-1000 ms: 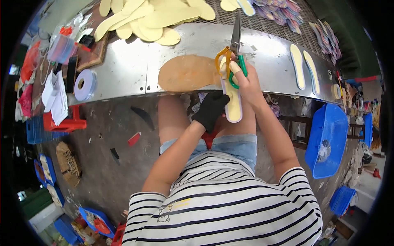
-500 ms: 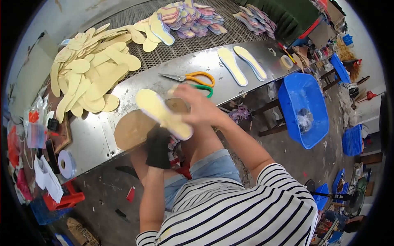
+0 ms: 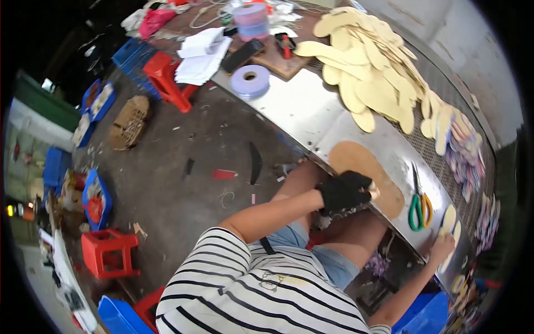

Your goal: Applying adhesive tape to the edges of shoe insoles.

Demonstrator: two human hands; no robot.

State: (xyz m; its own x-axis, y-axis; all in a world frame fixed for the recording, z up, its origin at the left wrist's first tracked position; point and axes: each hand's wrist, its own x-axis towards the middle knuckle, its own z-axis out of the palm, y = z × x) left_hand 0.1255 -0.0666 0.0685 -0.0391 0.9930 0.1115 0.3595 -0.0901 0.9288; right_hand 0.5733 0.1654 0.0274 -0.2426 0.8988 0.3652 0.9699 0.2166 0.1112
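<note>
My left hand (image 3: 344, 191), in a black glove, rests with curled fingers at the near edge of the metal table (image 3: 311, 119), on a round brown patch (image 3: 364, 170). A small pale bit shows at its fingertips. My right hand (image 3: 441, 249) reaches far right and grips the end of a pale foam insole (image 3: 449, 218) lying on the table. Scissors (image 3: 417, 206) with green and orange handles lie between my two hands, just beyond the brown patch.
A heap of pale insoles (image 3: 372, 72) and stacks of coloured insoles (image 3: 464, 150) cover the table's far side. A tape roll (image 3: 250, 80), a phone (image 3: 242, 55) and papers (image 3: 200, 53) sit at its left end. Red stools (image 3: 167, 78) (image 3: 111, 250), blue crates and a basket (image 3: 128, 119) stand on the floor.
Both hands held the pale insole over the brown patch; now my right hand has carried it far right past the scissors, and my gloved left hand stays at the patch. My head has turned left.
</note>
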